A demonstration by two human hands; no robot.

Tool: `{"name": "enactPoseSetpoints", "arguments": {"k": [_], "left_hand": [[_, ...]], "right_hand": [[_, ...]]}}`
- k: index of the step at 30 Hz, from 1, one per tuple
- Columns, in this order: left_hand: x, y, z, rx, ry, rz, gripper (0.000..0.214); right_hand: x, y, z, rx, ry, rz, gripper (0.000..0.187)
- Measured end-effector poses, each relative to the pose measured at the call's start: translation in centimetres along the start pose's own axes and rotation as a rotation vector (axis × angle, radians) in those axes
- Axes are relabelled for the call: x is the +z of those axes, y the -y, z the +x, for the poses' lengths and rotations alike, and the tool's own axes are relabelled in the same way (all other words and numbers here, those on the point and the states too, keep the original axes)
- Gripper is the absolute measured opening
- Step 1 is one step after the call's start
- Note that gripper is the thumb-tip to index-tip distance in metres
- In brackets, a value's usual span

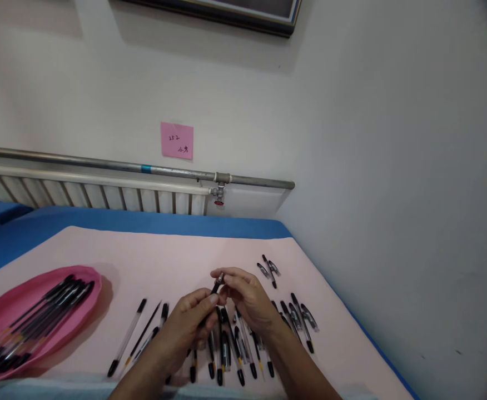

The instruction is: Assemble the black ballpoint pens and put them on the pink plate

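Observation:
Over the middle of the pink sheet, my left hand (189,319) pinches a black pen (215,288) between thumb and fingers, its upper end tilted up and to the right. My right hand (246,294) closes its fingertips around that upper end, where a small silvery tip shows. The rest of this pen is hidden inside my left hand. Below both hands lie several pens and loose pen parts (239,355), with black caps and clear barrels. Left of my left wrist are a clear-barrelled pen (127,337) and a thin refill (143,332) with a yellow end.
A pink tray (95,278) at the left holds many black pens (39,322). More pens and caps (304,319) lie right of my hands, with a small group (269,270) farther back. Behind the blue table edge (185,225) stands a radiator (102,191); a wall borders the right.

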State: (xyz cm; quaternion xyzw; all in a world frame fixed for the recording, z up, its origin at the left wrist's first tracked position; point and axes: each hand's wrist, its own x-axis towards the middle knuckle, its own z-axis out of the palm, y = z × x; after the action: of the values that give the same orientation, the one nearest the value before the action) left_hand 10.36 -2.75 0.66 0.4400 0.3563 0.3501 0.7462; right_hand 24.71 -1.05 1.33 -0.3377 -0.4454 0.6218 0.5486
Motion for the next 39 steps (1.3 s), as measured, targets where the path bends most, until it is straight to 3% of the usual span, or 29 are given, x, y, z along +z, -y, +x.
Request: {"name": "enactPoseSetpoints", "arguments": {"k": [6,11,15,22,25,29,39], "left_hand": [[-0.1,0.0,0.0,0.001,0.001,-0.001,0.025],[0.1,-0.2,-0.1,-0.005,-0.010,0.039,0.028],[0.1,-0.1,-0.1,0.006,-0.003,-0.003,0.028],[-0.2,0.2,-0.4,-0.050,0.199,-0.252,0.023],[-0.1,0.3,-0.5,-0.031,0.222,-0.301,0.022],[0.2,0.4,-0.3,0.006,0.129,-0.230,0.022],[0.2,0.5,0.3,0.178,-0.088,0.223,0.035]], "right_hand": [[-0.1,0.0,0.0,-0.005,0.005,-0.013,0.019],[0.2,0.0,0.0,-0.054,-0.098,-0.173,0.014],[0.3,0.0,-0.1,-0.051,-0.038,-0.131,0.013],[0.7,0.4,-0.5,-0.002,0.099,0.063,0.015],[1.1,0.4,-0.7,-0.003,0.097,0.086,0.014],[1.4,-0.2,-0.7,-0.059,0.017,0.055,0.013],[1.7,-0.2,-0.6,-0.152,-0.184,-0.070,0.011]]}}
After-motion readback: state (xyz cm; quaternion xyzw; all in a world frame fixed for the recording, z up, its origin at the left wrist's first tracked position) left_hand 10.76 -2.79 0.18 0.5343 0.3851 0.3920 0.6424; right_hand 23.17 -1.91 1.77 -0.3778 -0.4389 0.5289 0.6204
